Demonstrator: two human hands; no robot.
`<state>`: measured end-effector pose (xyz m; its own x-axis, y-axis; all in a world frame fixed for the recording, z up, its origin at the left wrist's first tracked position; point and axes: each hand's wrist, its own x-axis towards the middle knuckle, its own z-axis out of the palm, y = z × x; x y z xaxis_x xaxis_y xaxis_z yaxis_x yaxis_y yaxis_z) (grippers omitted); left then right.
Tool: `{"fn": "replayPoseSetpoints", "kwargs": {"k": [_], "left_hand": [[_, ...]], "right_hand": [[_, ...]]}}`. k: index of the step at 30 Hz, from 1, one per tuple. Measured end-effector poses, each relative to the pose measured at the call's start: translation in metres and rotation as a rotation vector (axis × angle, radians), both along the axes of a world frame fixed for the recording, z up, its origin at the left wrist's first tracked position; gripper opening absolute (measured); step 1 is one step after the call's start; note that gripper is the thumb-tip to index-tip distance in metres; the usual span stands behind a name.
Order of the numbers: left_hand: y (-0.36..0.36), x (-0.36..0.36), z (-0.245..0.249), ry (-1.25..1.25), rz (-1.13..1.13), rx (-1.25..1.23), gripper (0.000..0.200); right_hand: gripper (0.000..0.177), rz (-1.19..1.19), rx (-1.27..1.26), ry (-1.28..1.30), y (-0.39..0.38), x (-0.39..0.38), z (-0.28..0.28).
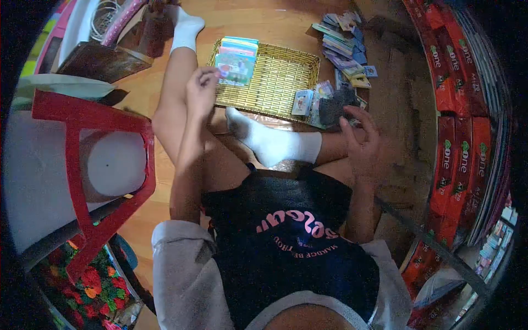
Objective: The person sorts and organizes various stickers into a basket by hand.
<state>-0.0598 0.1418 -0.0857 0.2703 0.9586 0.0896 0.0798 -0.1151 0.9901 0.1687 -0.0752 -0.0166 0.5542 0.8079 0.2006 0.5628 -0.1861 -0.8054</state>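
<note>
Stretched forward, my left hand (202, 91) has its fingers curled, with the fingertips at the left edge of the front picture card (235, 70). This card leans at the front of a row of upright cards (240, 45) in the left part of a golden woven basket (283, 70). Beyond the basket's near right corner, my right hand (361, 137) is raised with thumb and fingers apart and nothing visible between them. Just past its fingertips lies a dark grey item (336, 107) whose kind I cannot make out. A pale card (302, 103) rests against the basket's near right rim.
A loose heap of cards (341, 47) spreads over the floor right of the basket. My socked foot (275, 144) lies in front of it. Red paper packs (456, 159) are stacked at the right. A red-framed chair (74, 165) stands at the left.
</note>
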Motion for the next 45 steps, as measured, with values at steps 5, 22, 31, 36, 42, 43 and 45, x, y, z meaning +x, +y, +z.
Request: {"fn": "replayPoseSetpoints", "kwargs": {"k": [5, 22, 31, 36, 42, 43, 45], "left_hand": [[0.061, -0.009, -0.071, 0.242, 0.119, 0.047, 0.010], [0.056, 0.004, -0.088, 0.912, 0.146, 0.119, 0.035], [0.051, 0.012, -0.075, 0.705, 0.164, 0.043, 0.033], [0.056, 0.006, -0.091, 0.601, 0.157, 0.034, 0.028], [0.040, 0.015, -0.080, 0.774, 0.234, 0.216, 0.026], [0.040, 0.014, -0.086, 0.750, 0.232, 0.298, 0.026], [0.037, 0.014, -0.082, 0.753, 0.228, 0.299, 0.025]], "right_hand": [[0.020, -0.151, -0.064, 0.096, -0.010, 0.038, -0.057], [0.025, -0.194, -0.264, 0.067, -0.005, 0.063, -0.132], [0.025, -0.174, -0.324, -0.063, 0.000, 0.060, -0.124], [0.025, -0.179, -0.376, -0.087, -0.002, 0.057, -0.123], [0.025, -0.200, -0.345, -0.140, -0.001, 0.054, -0.120], [0.025, -0.195, -0.351, -0.132, -0.002, 0.056, -0.124], [0.025, -0.192, -0.353, -0.124, -0.003, 0.057, -0.125]]}}
